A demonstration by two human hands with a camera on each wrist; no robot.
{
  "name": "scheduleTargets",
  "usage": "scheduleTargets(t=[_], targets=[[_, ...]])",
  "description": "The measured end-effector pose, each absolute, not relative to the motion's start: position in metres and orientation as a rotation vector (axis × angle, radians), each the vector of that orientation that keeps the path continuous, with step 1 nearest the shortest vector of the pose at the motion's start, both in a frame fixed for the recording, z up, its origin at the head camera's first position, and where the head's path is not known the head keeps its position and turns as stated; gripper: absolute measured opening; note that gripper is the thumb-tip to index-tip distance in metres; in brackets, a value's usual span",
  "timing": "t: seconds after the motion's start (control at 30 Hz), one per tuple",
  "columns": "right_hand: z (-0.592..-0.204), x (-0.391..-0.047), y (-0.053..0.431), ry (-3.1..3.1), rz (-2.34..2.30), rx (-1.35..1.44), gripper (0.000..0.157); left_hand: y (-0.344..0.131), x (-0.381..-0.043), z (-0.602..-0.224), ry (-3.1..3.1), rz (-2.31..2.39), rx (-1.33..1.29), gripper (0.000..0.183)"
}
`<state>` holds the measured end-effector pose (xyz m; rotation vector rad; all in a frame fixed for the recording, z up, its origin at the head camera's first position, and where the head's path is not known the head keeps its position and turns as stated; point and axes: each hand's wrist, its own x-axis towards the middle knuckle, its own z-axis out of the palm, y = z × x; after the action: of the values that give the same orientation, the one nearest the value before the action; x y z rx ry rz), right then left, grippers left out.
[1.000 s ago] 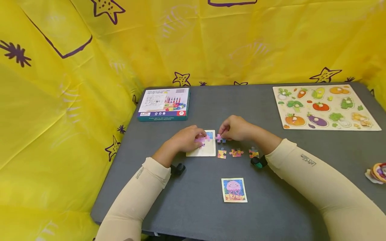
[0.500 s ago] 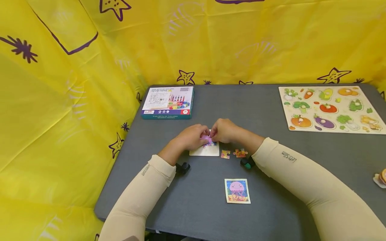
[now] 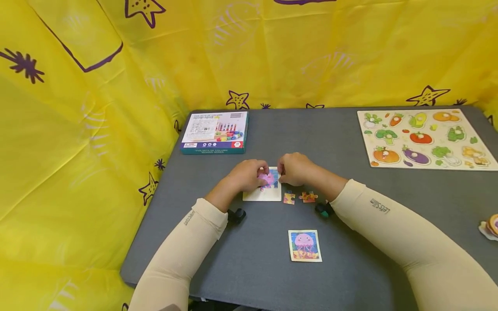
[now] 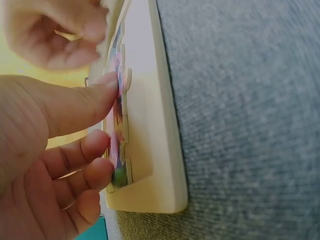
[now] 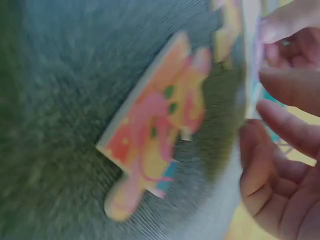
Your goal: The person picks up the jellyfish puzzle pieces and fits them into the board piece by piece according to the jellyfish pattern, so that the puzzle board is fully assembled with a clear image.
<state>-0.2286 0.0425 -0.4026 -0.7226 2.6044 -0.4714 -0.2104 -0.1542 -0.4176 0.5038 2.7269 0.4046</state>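
Observation:
My left hand [image 3: 247,176] rests at the left part of a pale puzzle board [image 3: 261,196]. In the left wrist view, its thumb and fingertips touch the joined jellyfish puzzle pieces [image 4: 117,107] in the board's recess. Pink and blue pieces fill the board's upper part; its lower part shows bare wood. The right hand [image 3: 296,169] is at the board's right edge, fingers bent and fingertips close to the rim, with no loose piece showing between them. Below that hand lie an orange-and-yellow puzzle piece [image 3: 308,197] and a yellow-pink corner piece [image 3: 289,198].
A jellyfish picture card [image 3: 305,245] lies nearer the body. The boxed bead set [image 3: 213,133] stands at the back left, and a vegetable peg board [image 3: 426,138] at the back right. Something round and colourful [image 3: 493,224] sits by the right edge. Yellow cloth [image 3: 272,56] hangs behind.
The right hand carried a pink-and-blue puzzle piece left onto the board, then drew back slightly to the right edge. That piece now lies among the others. The left hand stayed on the board.

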Motion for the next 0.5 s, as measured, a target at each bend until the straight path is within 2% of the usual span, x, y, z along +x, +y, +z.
scheduleTargets(t=[0.27, 0.5], targets=[[-0.401, -0.197, 0.058, 2.514, -0.386, -0.767, 0.032, -0.154, -0.209, -0.418, 2.749, 0.363, 0.535, 0.023], [-0.408, -0.184, 0.062, 2.607, -0.389, -0.823, 0.031, -0.163, -0.201, -0.416, 2.791, 0.398, 0.543, 0.023]])
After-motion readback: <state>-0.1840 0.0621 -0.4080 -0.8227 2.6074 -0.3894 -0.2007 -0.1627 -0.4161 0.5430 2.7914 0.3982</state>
